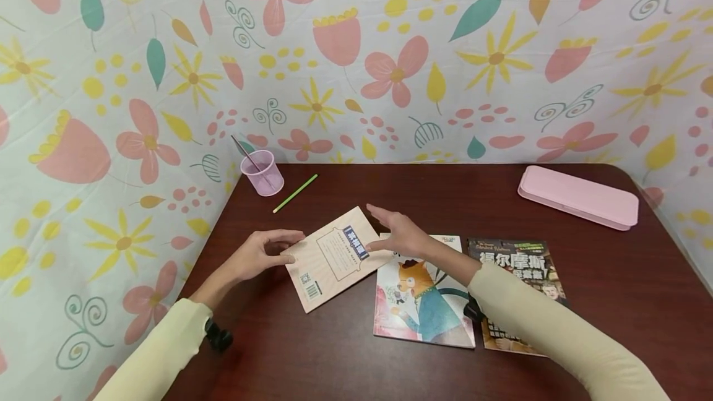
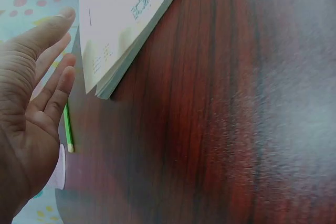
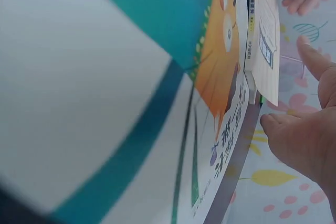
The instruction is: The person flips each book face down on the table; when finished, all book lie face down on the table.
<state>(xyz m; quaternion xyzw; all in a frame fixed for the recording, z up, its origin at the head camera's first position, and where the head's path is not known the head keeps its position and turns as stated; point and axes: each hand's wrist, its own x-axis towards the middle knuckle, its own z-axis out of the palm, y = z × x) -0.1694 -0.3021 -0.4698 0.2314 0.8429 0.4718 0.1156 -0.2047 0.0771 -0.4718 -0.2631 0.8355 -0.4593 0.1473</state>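
Note:
A cream book (image 1: 328, 258) lies tilted on the dark table, its back with a blue title label and barcode facing up. My left hand (image 1: 257, 257) is at its left corner, thumb and fingers spread apart; the left wrist view shows a small gap between this hand (image 2: 31, 87) and the book (image 2: 113, 30). By the book's right end is my right hand (image 1: 405, 235), fingers extended. In the right wrist view that hand (image 3: 310, 129) stands off the book (image 3: 265, 19). Partly under the book's right corner is a picture book with an orange fox-like animal (image 1: 423, 302).
A dark magazine-like book (image 1: 523, 258) lies at the right, partly behind my right sleeve. Further back sits a pink pencil case (image 1: 579, 197). At the back left stand a pink mesh cup (image 1: 266, 178) with a stick inside and, beside it, a green pencil (image 1: 296, 193).

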